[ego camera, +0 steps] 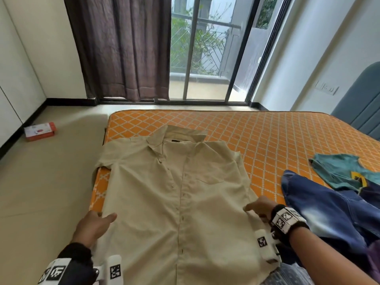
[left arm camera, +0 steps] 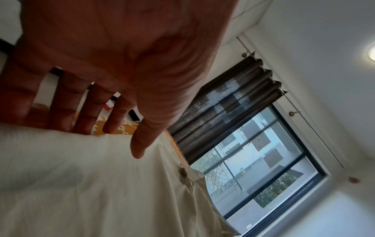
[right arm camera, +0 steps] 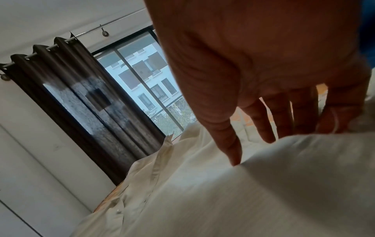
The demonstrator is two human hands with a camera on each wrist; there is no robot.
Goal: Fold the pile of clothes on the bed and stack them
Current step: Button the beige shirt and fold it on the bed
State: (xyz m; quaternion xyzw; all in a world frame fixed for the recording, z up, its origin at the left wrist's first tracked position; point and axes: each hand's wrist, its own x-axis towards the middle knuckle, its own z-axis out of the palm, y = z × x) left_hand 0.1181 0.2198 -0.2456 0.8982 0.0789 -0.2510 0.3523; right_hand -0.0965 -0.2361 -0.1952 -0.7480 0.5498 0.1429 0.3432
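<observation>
A beige button-up shirt [ego camera: 174, 192] lies flat, front up and collar far, on the near left corner of the orange patterned mattress [ego camera: 246, 130]. My left hand [ego camera: 102, 218] is at the shirt's left side edge. Its fingers [left arm camera: 85, 112] are straight along the edge and the thumb [left arm camera: 140, 144] hovers over the shirt [left arm camera: 81, 184]. My right hand [ego camera: 256, 209] is at the right side edge. There the thumb [right arm camera: 229, 144] presses on the shirt [right arm camera: 223, 200] and the fingertips are hidden behind a raised fold, pinching it.
Blue jeans [ego camera: 329, 212] and a teal t-shirt [ego camera: 337, 171] lie loose on the right of the mattress. A blue headboard [ego camera: 359, 103] stands at far right. The floor is on the left, with a red and white box [ego camera: 40, 131]. A curtain and glass door are beyond.
</observation>
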